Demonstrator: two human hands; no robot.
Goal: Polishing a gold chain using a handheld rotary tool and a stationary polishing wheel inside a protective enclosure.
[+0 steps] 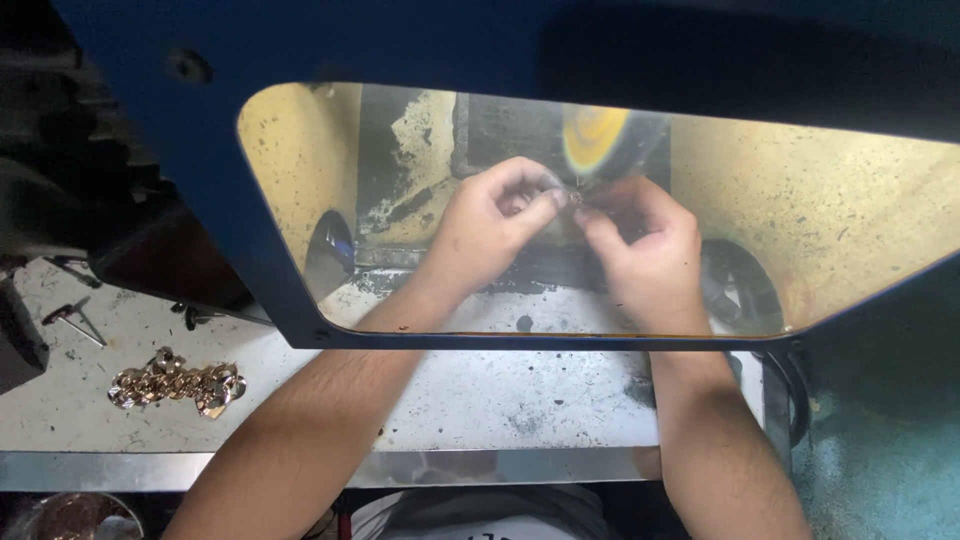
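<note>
Behind the clear window (pixel 820 215) of the blue guard (pixel 250 220), both hands worked just below the yellow wheel (pixel 594 137). The left hand (pixel 485 225) had its thumb and forefinger pinched together on a small metal piece (pixel 578 199); the right hand (pixel 650 250) clamped its fingertips on the same piece from the other side, so the 2 hands met at it. The piece sat right at the wheel's lower edge — too small and too covered by fingers to tell its long axis or which way it pointed. On the pale bench (pixel 480 400) to the left lay a heavy gold chain (pixel 178 384), bunched with its length running left to right, well apart from the hands. A round container (pixel 75 515) showed at the lower left corner — its contents were too dim to make out.
</note>
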